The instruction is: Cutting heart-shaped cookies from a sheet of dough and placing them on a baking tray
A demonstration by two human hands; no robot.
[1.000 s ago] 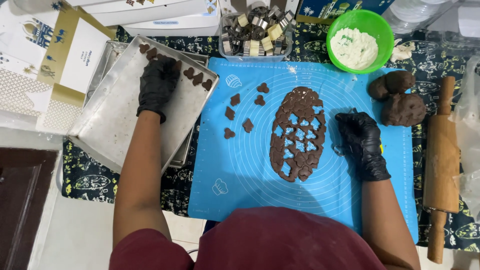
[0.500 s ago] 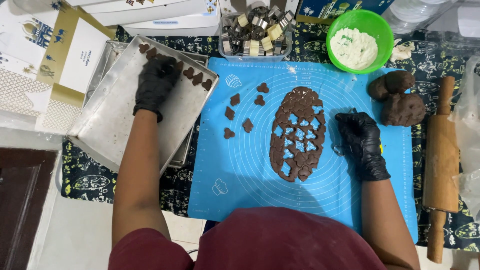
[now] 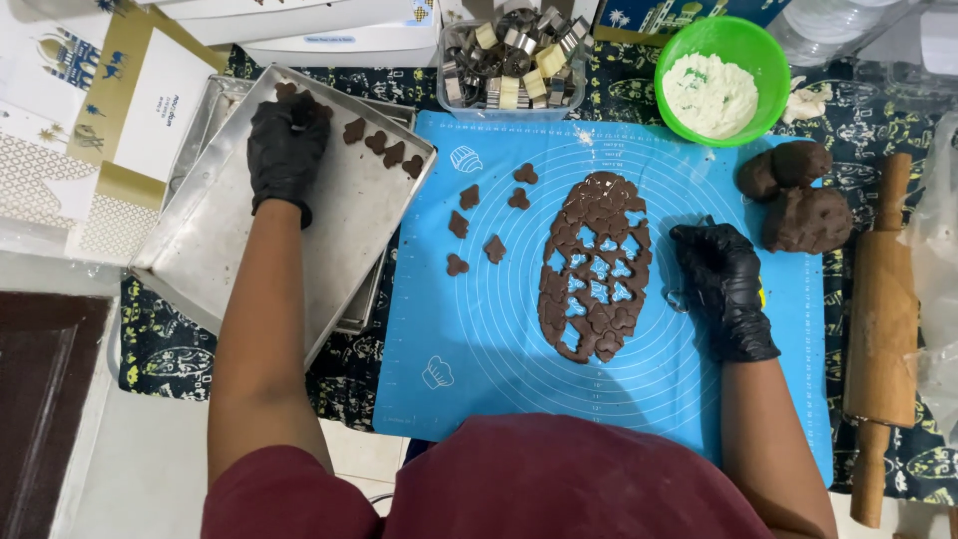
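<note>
My left hand (image 3: 287, 148), in a black glove, reaches over a metal baking tray (image 3: 249, 250) and pinches a small brown dough cutout at the tray's far end. A short row of dough cutouts (image 3: 384, 150) lies just right of it. My right hand (image 3: 723, 284), also in a black glove, rests curled on the blue silicone mat (image 3: 479, 339) with bits of a metal cookie cutter (image 3: 681, 297) showing under it. Just left of that hand lies the rolled-out oval of chocolate dough (image 3: 596, 265), full of cut-out holes. Several loose cutouts (image 3: 479, 220) sit on the mat.
A clear tub of metal cutters (image 3: 514, 55) and a green bowl of flour (image 3: 720, 85) stand at the back. Dough lumps (image 3: 803, 205) and a wooden rolling pin (image 3: 883, 329) lie to the right. Boxes (image 3: 110, 120) sit at the far left.
My left hand has shifted a little toward the far left end of the tray. My right hand and the dough sheet have not moved.
</note>
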